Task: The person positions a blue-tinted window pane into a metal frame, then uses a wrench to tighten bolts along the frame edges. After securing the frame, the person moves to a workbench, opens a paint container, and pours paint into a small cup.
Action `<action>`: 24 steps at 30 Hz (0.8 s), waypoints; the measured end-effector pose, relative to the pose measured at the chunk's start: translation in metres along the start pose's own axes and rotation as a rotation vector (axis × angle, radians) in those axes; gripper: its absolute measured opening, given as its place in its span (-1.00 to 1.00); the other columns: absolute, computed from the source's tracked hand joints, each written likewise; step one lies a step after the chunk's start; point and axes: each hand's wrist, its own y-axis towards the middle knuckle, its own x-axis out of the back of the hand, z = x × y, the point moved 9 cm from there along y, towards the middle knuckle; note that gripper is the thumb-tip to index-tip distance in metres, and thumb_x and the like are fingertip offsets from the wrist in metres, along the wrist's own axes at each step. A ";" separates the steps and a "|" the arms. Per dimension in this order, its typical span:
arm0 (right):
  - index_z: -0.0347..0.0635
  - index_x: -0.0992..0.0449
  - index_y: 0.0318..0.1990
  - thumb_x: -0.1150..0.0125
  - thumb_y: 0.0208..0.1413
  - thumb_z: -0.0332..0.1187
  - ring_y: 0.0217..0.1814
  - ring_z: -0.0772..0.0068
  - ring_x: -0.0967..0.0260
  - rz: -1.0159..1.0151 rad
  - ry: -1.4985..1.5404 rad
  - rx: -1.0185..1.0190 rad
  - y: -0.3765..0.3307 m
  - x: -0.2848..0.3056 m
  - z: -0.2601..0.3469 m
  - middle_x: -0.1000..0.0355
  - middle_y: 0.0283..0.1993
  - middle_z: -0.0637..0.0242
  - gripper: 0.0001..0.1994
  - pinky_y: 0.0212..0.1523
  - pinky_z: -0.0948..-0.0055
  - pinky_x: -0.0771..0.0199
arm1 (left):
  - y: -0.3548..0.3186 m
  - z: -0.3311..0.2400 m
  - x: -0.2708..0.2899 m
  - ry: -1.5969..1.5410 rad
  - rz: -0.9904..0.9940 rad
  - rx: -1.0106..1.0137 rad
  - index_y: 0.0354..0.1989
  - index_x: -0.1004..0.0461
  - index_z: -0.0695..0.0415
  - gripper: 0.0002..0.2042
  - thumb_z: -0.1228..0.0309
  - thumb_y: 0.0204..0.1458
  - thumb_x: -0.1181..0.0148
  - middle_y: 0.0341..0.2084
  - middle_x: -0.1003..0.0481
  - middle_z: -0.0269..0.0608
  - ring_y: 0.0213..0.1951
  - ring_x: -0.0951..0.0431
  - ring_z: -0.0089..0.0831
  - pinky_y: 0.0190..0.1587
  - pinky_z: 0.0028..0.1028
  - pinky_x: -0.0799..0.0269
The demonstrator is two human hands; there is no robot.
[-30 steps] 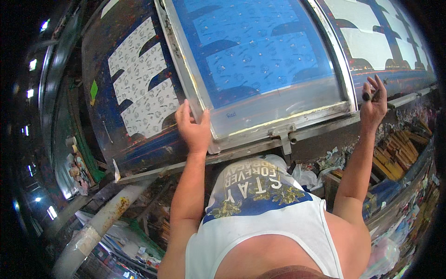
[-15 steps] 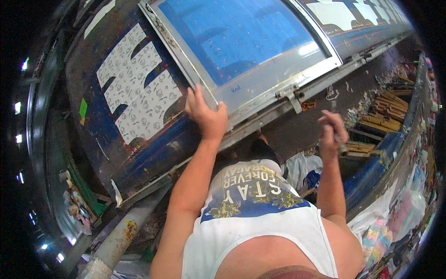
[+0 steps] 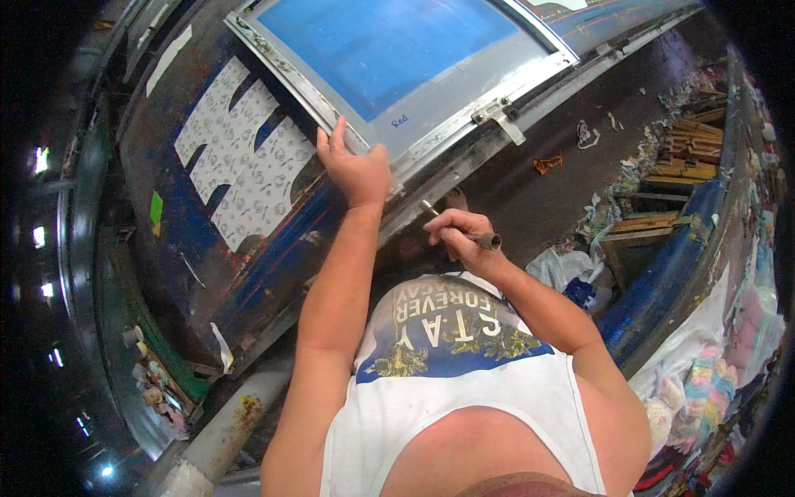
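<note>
Rectangular blue screen w/ silver metal frame [image 3: 389, 74] at near edge of dark paint-stained counter [image 3: 257, 286]. L grip [image 3: 358, 170] at screen's near-left corner, can't tell if clenched. R grip [image 3: 464, 229] clenched round dark metal rod [image 3: 490, 241]. Best: brace screen flat, rod clear of blue.

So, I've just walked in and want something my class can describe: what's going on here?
A person's left hand touches the near left corner of a metal-framed printing screen with a blue area, lying over a dark worktable. The right hand grips a tubular metal tool near the worktable's edge. Patterned white pieces lie left of the screen.
</note>
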 end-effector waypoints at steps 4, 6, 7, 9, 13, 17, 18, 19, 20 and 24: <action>-0.23 -0.66 -0.01 -0.12 0.38 -0.46 -0.53 0.71 -0.31 0.052 0.280 0.009 0.005 -0.009 0.004 -0.62 -0.27 0.38 -0.81 -0.53 0.59 -0.35 | 0.004 -0.019 0.007 0.006 0.025 0.010 0.34 -0.52 0.24 -0.31 0.55 -0.13 -0.34 0.47 -0.18 0.45 0.53 -0.18 0.30 0.57 -0.03 -0.11; -0.25 -0.64 -0.02 -0.12 0.36 -0.43 -0.55 0.68 -0.31 0.051 0.358 -0.009 0.009 -0.010 0.002 -0.61 -0.27 0.32 -0.80 -0.56 0.59 -0.32 | 0.004 -0.026 0.007 0.001 0.044 0.018 0.35 -0.51 0.24 -0.31 0.56 -0.11 -0.34 0.48 -0.16 0.45 0.53 -0.17 0.29 0.57 -0.03 -0.11; -0.26 -0.64 -0.03 -0.12 0.35 -0.42 -0.56 0.66 -0.31 0.048 0.401 -0.016 0.011 -0.009 0.002 -0.61 -0.27 0.30 -0.80 -0.57 0.59 -0.31 | 0.004 -0.028 0.006 -0.003 0.053 0.027 0.35 -0.50 0.24 -0.31 0.56 -0.11 -0.34 0.48 -0.14 0.44 0.54 -0.17 0.28 0.57 -0.03 -0.11; -0.26 -0.63 -0.03 -0.10 0.36 -0.41 -0.57 0.64 -0.31 0.058 0.407 -0.023 0.016 -0.010 0.000 -0.59 -0.26 0.29 -0.80 -0.58 0.59 -0.29 | 0.006 -0.032 0.005 0.000 0.064 0.028 0.36 -0.50 0.24 -0.31 0.57 -0.10 -0.34 0.49 -0.12 0.43 0.54 -0.17 0.27 0.57 -0.03 -0.11; -0.26 -0.61 -0.03 -0.10 0.36 -0.42 -0.58 0.60 -0.31 0.071 0.495 -0.041 0.024 -0.014 -0.005 -0.59 -0.27 0.26 -0.80 -0.57 0.58 -0.31 | 0.008 -0.036 0.003 0.000 0.068 0.004 0.37 -0.49 0.24 -0.30 0.58 -0.09 -0.34 0.49 -0.08 0.42 0.54 -0.17 0.26 0.57 -0.04 -0.12; -0.23 -0.61 0.02 -0.12 0.37 -0.43 -0.58 0.63 -0.31 0.050 0.752 -0.072 0.026 -0.027 -0.013 -0.59 -0.26 0.28 -0.81 -0.61 0.59 -0.25 | 0.009 -0.033 0.003 -0.088 0.078 0.025 0.37 -0.48 0.25 -0.31 0.60 -0.08 -0.33 0.49 -0.05 0.42 0.53 -0.18 0.25 0.57 -0.05 -0.12; -0.23 -0.60 0.03 -0.12 0.38 -0.44 -0.59 0.61 -0.31 0.066 0.859 -0.074 0.025 -0.033 -0.014 -0.59 -0.27 0.27 -0.81 -0.60 0.58 -0.25 | 0.009 -0.032 0.004 -0.084 0.076 0.029 0.37 -0.48 0.25 -0.31 0.60 -0.08 -0.33 0.50 -0.05 0.42 0.53 -0.18 0.24 0.57 -0.06 -0.12; -0.23 -0.60 0.04 -0.12 0.38 -0.44 -0.59 0.59 -0.31 0.071 0.970 -0.079 0.025 -0.039 -0.015 -0.58 -0.27 0.26 -0.81 -0.60 0.57 -0.25 | 0.009 -0.032 0.005 -0.085 0.079 0.033 0.37 -0.48 0.25 -0.31 0.61 -0.08 -0.33 0.50 -0.04 0.41 0.53 -0.18 0.24 0.57 -0.06 -0.12; -0.23 -0.59 0.05 -0.12 0.39 -0.45 -0.60 0.57 -0.31 0.084 1.081 -0.082 0.024 -0.044 -0.014 -0.58 -0.28 0.25 -0.81 -0.59 0.56 -0.25 | 0.009 -0.033 0.007 -0.085 0.073 0.025 0.37 -0.48 0.25 -0.32 0.61 -0.08 -0.32 0.50 -0.04 0.41 0.53 -0.18 0.24 0.57 -0.06 -0.12; -0.22 -0.58 0.05 -0.12 0.40 -0.46 -0.60 0.56 -0.28 0.148 1.177 -0.059 0.023 -0.058 -0.010 -0.54 -0.30 0.27 -0.81 -0.55 0.53 -0.27 | 0.010 -0.032 0.011 -0.082 0.077 0.047 0.35 -0.50 0.25 -0.33 0.61 -0.08 -0.32 0.50 -0.03 0.39 0.53 -0.17 0.24 0.57 -0.07 -0.12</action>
